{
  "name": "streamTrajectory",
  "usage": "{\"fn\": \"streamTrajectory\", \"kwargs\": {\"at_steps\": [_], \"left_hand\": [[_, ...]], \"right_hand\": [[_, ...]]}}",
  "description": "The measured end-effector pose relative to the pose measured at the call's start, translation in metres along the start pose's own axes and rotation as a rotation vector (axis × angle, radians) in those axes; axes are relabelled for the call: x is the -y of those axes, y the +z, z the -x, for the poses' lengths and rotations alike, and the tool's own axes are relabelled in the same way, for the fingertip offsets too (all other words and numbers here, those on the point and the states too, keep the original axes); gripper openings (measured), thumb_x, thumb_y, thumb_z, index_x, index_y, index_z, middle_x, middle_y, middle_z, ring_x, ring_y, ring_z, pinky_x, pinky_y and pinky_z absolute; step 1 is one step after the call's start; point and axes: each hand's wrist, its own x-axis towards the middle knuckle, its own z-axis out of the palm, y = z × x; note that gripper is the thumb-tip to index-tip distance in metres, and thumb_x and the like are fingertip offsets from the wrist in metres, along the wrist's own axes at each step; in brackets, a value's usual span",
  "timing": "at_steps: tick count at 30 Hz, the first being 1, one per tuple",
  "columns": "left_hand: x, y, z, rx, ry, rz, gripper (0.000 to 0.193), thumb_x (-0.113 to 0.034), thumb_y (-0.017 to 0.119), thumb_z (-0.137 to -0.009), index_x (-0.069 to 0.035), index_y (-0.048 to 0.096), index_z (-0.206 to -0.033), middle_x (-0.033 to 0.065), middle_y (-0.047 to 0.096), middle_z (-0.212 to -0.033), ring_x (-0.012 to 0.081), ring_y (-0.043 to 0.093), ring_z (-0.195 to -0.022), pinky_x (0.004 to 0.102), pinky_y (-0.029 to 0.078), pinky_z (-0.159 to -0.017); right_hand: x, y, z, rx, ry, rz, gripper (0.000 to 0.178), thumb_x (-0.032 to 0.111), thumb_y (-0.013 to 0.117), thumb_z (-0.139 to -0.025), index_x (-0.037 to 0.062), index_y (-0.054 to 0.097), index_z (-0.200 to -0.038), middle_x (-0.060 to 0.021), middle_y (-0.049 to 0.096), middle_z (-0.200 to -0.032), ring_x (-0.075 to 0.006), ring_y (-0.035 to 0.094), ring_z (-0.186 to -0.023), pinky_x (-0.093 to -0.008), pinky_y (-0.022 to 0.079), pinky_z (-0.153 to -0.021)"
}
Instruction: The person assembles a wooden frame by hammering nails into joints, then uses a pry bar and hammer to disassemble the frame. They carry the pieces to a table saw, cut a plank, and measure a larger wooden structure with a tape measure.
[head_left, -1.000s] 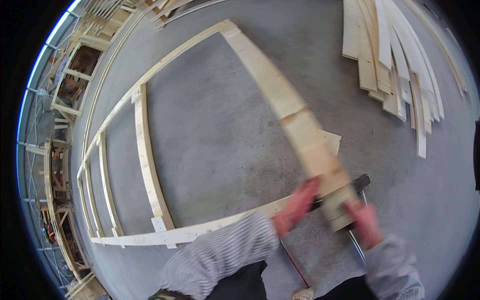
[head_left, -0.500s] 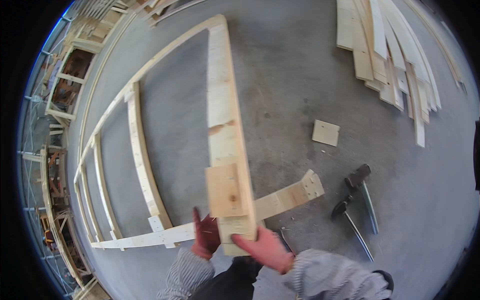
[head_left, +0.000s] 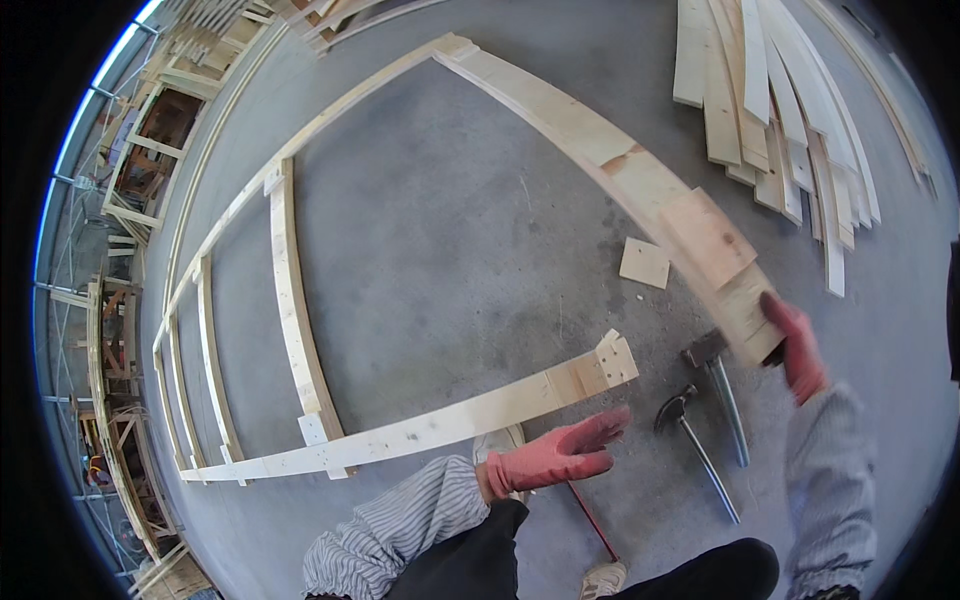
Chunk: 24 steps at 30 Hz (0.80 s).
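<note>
My right hand, in a red work glove, grips the near end of a long wooden board with a short block fixed across it. That board slants from the far corner of a ladder-like wooden frame toward the right. My left hand, gloved too, is spread and empty above the floor. It hovers just in front of the frame's near rail, whose right end carries a small block.
A claw hammer and a sledgehammer lie below the held board's end. A square wood offcut rests on the floor. Stacked planks lie at the far right. A red bar lies near my feet. More lumber lines the left.
The long board's near end has swung right, out from across the near rail, with my right hand on it. My left hand has let go of the board and moved right.
</note>
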Motion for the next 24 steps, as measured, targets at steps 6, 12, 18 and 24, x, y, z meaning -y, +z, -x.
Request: {"fn": "streamTrajectory", "kwargs": {"at_steps": [6, 12, 18, 24], "left_hand": [[0.020, -0.049, 0.037, -0.647, 0.300, 0.264, 0.066, -0.047, 0.050, -0.094, -0.005, 0.033, -0.143, 0.0093, 0.038, -0.146, 0.0228, 0.037, -0.133, 0.0373, 0.028, -0.110], [0.047, -0.092, 0.088, -1.223, 0.437, 0.505, 0.077, -0.063, 0.040, -0.092, -0.004, 0.034, -0.142, 0.0119, 0.041, -0.144, 0.0238, 0.039, -0.131, 0.0360, 0.029, -0.108], [0.057, -0.092, 0.071, -1.025, 0.326, 0.153, 0.078, -0.060, 0.033, -0.095, -0.001, 0.025, -0.145, 0.0151, 0.030, -0.149, 0.0284, 0.030, -0.138, 0.0405, 0.024, -0.112], [0.046, -0.077, 0.063, -1.083, 0.297, 0.080, 0.079, -0.061, 0.034, -0.094, 0.001, 0.030, -0.143, 0.0158, 0.033, -0.148, 0.0280, 0.033, -0.136, 0.0381, 0.024, -0.112]], "right_hand": [[-0.053, 0.125, 0.025, 0.030, 0.212, -0.040, 0.048, 0.042, 0.069, -0.083, -0.0011, 0.060, -0.102, -0.0084, 0.064, -0.086, -0.0177, 0.063, -0.077, -0.0322, 0.051, -0.068], [-0.079, 0.260, 0.073, 0.341, 0.255, -0.061, 0.065, 0.047, 0.072, -0.079, -0.0033, 0.054, -0.117, -0.0118, 0.065, -0.095, -0.0163, 0.063, -0.081, -0.0300, 0.051, -0.069], [-0.052, 0.015, -0.022, -0.079, -0.036, -0.005, 0.037, 0.034, 0.064, -0.086, -0.0014, 0.064, -0.098, -0.0074, 0.067, -0.085, -0.0180, 0.064, -0.072, -0.0294, 0.050, -0.066], [-0.074, 0.126, 0.017, 0.100, 0.367, 0.117, 0.056, 0.047, 0.068, -0.081, -0.0019, 0.059, -0.106, -0.0072, 0.064, -0.082, -0.0159, 0.061, -0.065, -0.0298, 0.048, -0.059]]}}
